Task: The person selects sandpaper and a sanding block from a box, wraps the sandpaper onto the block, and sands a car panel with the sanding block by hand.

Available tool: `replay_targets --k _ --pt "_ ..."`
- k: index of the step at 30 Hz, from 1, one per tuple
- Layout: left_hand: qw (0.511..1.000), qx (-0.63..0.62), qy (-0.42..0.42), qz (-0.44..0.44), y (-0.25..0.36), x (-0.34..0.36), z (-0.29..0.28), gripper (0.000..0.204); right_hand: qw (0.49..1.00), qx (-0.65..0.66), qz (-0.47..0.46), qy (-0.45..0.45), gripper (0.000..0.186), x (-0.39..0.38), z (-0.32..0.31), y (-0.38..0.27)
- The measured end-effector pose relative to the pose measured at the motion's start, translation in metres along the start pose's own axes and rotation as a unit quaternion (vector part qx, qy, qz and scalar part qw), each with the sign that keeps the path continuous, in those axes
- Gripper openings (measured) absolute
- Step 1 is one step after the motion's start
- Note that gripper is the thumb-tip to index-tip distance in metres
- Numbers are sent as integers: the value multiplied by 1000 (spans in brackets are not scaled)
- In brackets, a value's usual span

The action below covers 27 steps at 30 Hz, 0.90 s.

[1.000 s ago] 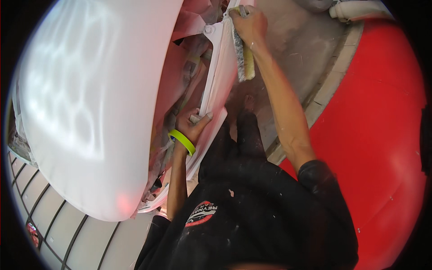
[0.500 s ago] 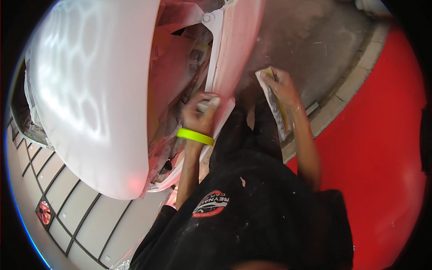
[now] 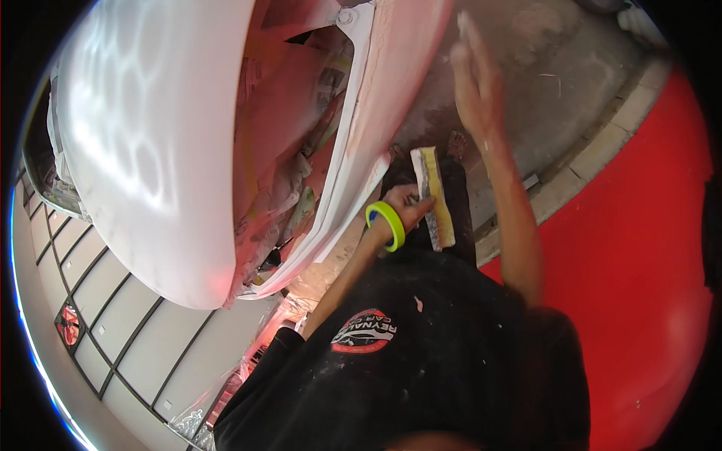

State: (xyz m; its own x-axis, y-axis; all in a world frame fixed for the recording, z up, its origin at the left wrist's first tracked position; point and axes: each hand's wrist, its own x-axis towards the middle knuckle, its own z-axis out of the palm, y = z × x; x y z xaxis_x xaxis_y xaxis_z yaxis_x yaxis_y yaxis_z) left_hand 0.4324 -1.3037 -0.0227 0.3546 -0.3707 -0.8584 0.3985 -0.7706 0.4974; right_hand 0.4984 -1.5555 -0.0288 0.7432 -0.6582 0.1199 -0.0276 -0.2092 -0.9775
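Note:
My left hand [image 3: 408,207], with a bright yellow-green wristband [image 3: 386,225] at its wrist, grips a long, narrow sanding block [image 3: 436,199]. The block is yellowish on one face, greyish-white along its side, and stands lengthwise in front of my dark trousers. My right hand [image 3: 479,94] reaches forward over the grey floor, fingers stretched out and holding nothing that I can see. Its fingertips look whitish and a little blurred. Left of it runs the car's dusty, pinkish-white fender [image 3: 398,68], apart from the hand.
A raised white car hood [image 3: 150,150] fills the left side. Between it and the fender lies the engine bay [image 3: 289,128], lined with paper and plastic sheet. A concrete curb [image 3: 594,143] and a large red surface [image 3: 624,255] lie to the right. My feet stand near the fender.
The sanding block has passed from my right hand to my left. My left hand has left the fender edge and come toward my body; my right hand has moved forward and opened.

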Motion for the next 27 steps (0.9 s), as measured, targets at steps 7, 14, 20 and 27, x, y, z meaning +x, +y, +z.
replay_targets --k 7,14,20,27 --pt "996 -87 -21 -7 -70 13 27 25 972 -167 -155 65 62 -11 102 20" --pt "968 191 16 162 -178 49 41 23 918 -136 -243 -282 72 -164 72 21" --pt "991 -24 -107 -76 -103 7 18 26 969 -230 -91 -2 71 79 65 20" --pt "994 -2 -104 -24 -131 12 5 25 971 -188 -135 66 76 -22 127 8"
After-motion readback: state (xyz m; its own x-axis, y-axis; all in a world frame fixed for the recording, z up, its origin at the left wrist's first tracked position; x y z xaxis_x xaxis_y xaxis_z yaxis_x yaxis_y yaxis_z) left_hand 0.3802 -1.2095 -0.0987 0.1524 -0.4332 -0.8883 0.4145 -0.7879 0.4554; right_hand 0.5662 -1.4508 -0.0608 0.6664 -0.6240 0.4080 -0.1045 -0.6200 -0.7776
